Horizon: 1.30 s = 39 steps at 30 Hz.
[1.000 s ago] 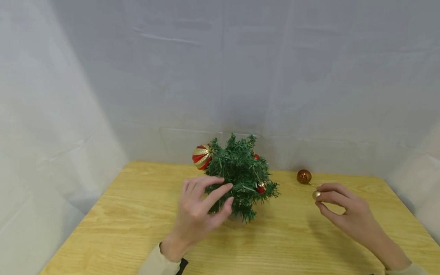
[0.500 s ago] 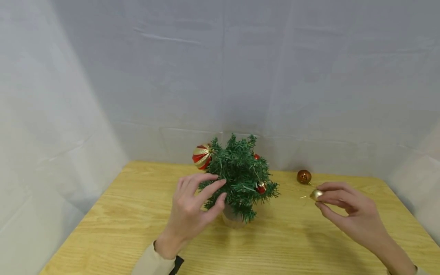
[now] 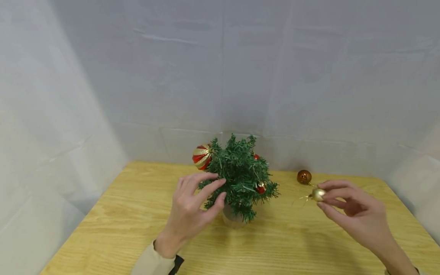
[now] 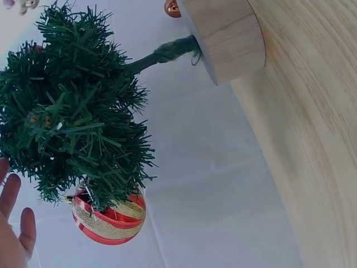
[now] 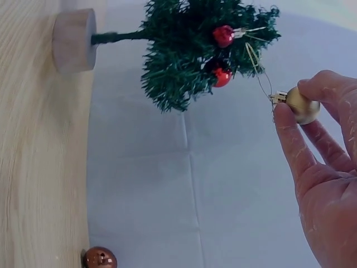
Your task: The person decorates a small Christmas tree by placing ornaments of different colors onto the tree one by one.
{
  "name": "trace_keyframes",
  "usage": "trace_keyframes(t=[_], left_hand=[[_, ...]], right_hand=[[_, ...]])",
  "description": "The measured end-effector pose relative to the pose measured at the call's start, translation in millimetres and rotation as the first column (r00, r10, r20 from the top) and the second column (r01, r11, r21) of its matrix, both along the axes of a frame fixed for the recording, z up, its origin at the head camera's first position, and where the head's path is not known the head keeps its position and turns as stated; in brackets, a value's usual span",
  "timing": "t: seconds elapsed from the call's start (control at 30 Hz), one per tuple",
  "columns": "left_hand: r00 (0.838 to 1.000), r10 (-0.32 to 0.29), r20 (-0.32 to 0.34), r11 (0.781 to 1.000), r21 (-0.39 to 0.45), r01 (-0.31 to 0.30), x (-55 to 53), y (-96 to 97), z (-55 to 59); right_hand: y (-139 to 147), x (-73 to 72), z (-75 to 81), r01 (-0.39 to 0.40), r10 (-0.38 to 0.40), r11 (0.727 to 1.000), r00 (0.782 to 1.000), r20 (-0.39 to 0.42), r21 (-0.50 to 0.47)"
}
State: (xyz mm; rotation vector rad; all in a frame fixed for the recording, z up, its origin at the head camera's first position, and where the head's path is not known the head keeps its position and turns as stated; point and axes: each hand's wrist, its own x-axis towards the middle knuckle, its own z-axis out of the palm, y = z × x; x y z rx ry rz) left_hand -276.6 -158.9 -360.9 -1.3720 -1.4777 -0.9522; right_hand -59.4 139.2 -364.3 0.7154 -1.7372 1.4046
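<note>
A small gold bauble [image 3: 318, 194] with a thin gold hanging loop is pinched between the thumb and fingers of my right hand [image 3: 357, 214], above the table's right side. In the right wrist view the bauble's cap and loop [image 5: 260, 70] point toward the tree. My left hand [image 3: 192, 206] is beside the left front of a small green Christmas tree [image 3: 237, 168], fingers spread and bent, holding nothing. On the tree hang a large red-and-gold striped bauble [image 3: 201, 157] at the left and small red baubles [image 5: 223, 36] at the right.
A copper-brown bauble [image 3: 304, 176] lies near the back edge of the wooden table [image 3: 120, 214], right of the tree. The tree stands on a round wooden base [image 4: 230, 42]. White cloth [image 3: 220, 76] hangs behind and at the sides.
My right hand has shifted slightly right, and more of the gold bauble and its loop shows between its fingers. My left hand has drawn back a little to the left from the tree.
</note>
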Motion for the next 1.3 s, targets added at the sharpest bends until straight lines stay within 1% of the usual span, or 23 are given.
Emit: trace_keyframes(t=[0.3, 0.5, 0.73, 0.8, 0.9, 1.03, 1.13, 1.3], left_hand=[[1.000, -0.010, 0.016, 1.000, -0.001, 0.010, 1.2, 1.2, -1.3], [0.999, -0.049, 0.023, 0.999, -0.009, 0.049, -4.0, 1.1, -3.2], [0.997, -0.080, 0.022, 0.996, -0.026, 0.081, -8.4, 0.6, -3.4], [0.996, -0.088, 0.021, 0.996, -0.031, 0.089, -9.6, 0.5, -3.4], [0.995, -0.094, 0.017, 0.995, -0.024, 0.095, -9.1, 1.1, -2.4], [0.994, -0.108, 0.015, 0.994, -0.005, 0.109, -6.5, 2.0, 0.5], [0.990, -0.136, 0.019, 0.991, 0.009, 0.136, -1.9, 3.1, 4.1], [0.980, -0.198, 0.017, 0.980, 0.021, 0.198, 11.7, 6.3, 10.1]], right_hand=[[-6, 0.5, 4.6, -0.042, 0.043, 0.997, 0.999, 0.005, -0.057], [-21, -1.0, 10.2, -0.054, 0.053, 0.995, 0.999, -0.007, -0.086], [-38, -4.7, 19.5, -0.082, 0.077, 0.992, 0.995, -0.055, -0.098], [-44, -5.3, 21.9, -0.080, 0.073, 0.992, 0.995, -0.064, -0.099], [-50, -7.4, 25.4, -0.088, 0.081, 0.992, 0.994, -0.075, -0.091], [-57, -11.7, 29.0, -0.109, 0.102, 0.991, 0.991, -0.088, -0.081], [-62, -15.4, 30.7, -0.130, 0.123, 0.989, 0.988, -0.098, -0.074], [-69, -19.0, 31.7, -0.136, 0.130, 0.989, 0.986, -0.099, -0.058]])
